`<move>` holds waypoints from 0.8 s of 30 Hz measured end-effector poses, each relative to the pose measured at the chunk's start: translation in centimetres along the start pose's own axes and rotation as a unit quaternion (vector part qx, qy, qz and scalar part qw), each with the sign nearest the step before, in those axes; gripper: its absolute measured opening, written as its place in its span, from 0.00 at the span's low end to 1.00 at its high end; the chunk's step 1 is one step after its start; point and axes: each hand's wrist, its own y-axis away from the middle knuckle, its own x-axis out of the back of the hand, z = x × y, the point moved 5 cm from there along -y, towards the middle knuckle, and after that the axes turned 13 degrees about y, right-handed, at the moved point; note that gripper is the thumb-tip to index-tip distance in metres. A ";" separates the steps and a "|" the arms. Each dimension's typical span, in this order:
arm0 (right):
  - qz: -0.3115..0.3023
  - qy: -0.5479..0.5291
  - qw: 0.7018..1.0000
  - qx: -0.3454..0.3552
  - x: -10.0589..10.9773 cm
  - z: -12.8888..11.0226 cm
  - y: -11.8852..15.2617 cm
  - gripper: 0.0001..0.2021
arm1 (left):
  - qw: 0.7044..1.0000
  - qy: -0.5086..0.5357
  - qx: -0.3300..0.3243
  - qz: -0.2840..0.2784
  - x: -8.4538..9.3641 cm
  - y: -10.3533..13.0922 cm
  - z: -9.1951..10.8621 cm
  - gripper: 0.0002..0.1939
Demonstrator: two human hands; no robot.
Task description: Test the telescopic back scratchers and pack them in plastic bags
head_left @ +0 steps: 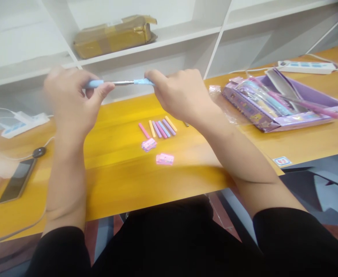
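1. Both hands are raised above the desk's far edge, gripping one pen: left hand (70,96) pinches the pale blue end, right hand (183,94) pinches the other blue end.
2. Between them, the pen (119,82) lies level, its metal middle bare.
3. On the yellow desk (114,173), near its middle, lie six coloured sticks (159,129) side by side.
4. Just nearer the front edge sit two small pink packets (157,152).
5. At the right edge rests one purple stationery box (284,105).
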 end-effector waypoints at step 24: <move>-0.023 0.137 0.989 0.050 0.2 -1.6 0.4 0.30 | 0.998 -0.040 -0.018 -0.035 0.2 -0.1 0.2 0.39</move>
